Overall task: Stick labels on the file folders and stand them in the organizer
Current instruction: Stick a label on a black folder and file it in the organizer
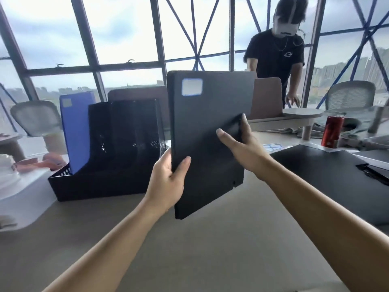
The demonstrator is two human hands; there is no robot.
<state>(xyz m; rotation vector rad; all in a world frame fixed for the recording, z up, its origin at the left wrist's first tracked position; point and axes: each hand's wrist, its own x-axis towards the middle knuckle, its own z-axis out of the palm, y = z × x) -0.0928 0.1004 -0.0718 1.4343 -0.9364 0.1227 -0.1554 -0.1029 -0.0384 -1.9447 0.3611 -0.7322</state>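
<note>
- The left hand was closed on the lower left edge of the black folder, thumb in front.
- The right hand pinched its right edge, holding it upright above the table.
- A white label sat at its top left corner.
- Behind, the black organizer held a blue folder in its leftmost slot.

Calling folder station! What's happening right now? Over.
Left hand and right hand both grip the flat black plastic folder, labelled, upright in mid-air. Blue folder stands in the black mesh organizer. Other slots open.
</note>
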